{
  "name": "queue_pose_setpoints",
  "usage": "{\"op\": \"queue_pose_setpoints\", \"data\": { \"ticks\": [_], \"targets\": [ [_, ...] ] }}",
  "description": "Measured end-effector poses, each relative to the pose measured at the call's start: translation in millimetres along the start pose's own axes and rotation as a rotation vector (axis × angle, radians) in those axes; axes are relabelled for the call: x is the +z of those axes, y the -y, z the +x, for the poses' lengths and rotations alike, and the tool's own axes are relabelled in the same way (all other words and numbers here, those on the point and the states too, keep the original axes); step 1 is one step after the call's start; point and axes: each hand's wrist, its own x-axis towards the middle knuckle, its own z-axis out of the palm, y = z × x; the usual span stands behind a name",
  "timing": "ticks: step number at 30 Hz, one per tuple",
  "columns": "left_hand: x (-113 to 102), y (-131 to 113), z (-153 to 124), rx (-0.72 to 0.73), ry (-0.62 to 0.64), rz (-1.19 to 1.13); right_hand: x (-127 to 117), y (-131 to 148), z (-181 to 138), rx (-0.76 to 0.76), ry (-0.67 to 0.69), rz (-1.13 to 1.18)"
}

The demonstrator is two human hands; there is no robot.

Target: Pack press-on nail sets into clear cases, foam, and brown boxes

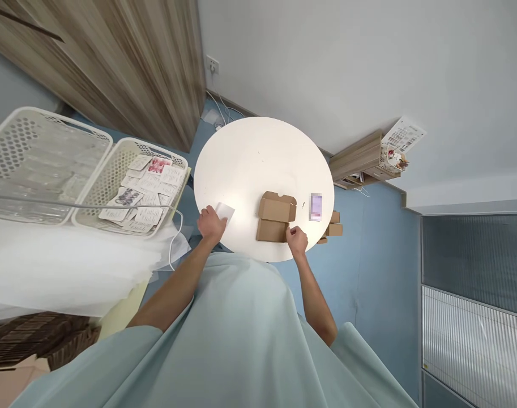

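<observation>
An open brown cardboard box (273, 230) lies on the round white table (245, 147), its lid folded back away from me. At the box's near right corner, my right hand (297, 241) is closed, with thumb and finger pinched on the side edge. My left hand (211, 224) rests over the table's left edge, closed on a small white card (225, 212). What is printed on the card cannot be made out. To the right of the box lies a purple and white item (315, 207), blurred.
White plastic baskets stand at the left, one with printed cards (150, 184), another with clear plastic packs (50, 164). A cable (114, 205) runs across them. White sheets (71, 266) lie below. Small cardboard boxes (334, 229) sit beyond the table's right edge, near a wooden shelf (358, 158).
</observation>
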Motion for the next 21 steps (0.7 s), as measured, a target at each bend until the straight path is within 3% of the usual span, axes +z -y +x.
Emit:
{"op": "queue_pose_setpoints", "data": {
  "ticks": [8, 15, 17, 21],
  "targets": [
    [4.3, -18.7, -32.6, -0.007, -0.06, -0.115, -14.7, -4.8, 14.3, -0.135, 0.054, 0.069],
    [-3.1, -66.1, -67.1, 0.22, -0.158, -0.331, -34.4, -1.3, 31.7, -0.352, 0.107, 0.312],
    [-1.8, -83.4, -74.4, 0.32, -0.108, -0.39, -38.9, 2.9, 35.5, -0.428, 0.134, 0.419],
    [8.1, -113.3, -82.8, 0.53, 0.13, -0.463, -38.6, 7.5, 42.9, -0.549, 0.245, 0.521]
  ]
}}
